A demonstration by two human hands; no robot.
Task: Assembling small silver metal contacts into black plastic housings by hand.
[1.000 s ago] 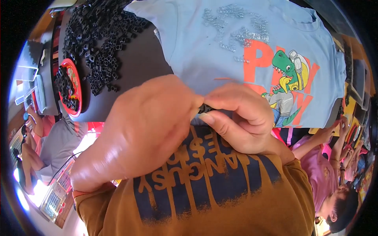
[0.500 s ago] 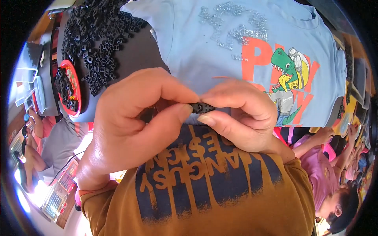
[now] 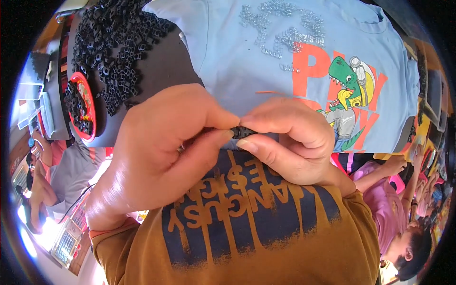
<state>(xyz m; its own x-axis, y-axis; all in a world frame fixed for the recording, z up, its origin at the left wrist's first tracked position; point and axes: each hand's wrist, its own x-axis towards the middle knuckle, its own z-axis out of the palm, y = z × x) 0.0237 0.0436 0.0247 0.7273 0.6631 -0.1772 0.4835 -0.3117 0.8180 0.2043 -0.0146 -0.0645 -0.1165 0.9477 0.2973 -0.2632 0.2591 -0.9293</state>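
A small black plastic piece (image 3: 242, 132) is pinched between both hands in front of my chest. My left hand (image 3: 164, 142) grips its left end between thumb and index finger. The thumb and index finger of my right hand (image 3: 294, 137) close on its right end. The fingers cover most of the piece, so its full shape is hidden. Beyond the hands, thin wire springs (image 3: 289, 40) lie scattered on a light blue T-shirt (image 3: 228, 57) spread over the table.
Many small black plastic parts (image 3: 116, 52) are heaped on the dark tabletop (image 3: 173, 71) at the far left. More of them fill a red oval tray (image 3: 90, 107) near the left edge. People sit on both sides, one in a pink shirt (image 3: 380, 197) at the right.
My left hand has turned and shifted slightly, and its thumb now covers more of the black piece. The right hand stays nearly still. At the right, the neighbour's arm has moved.
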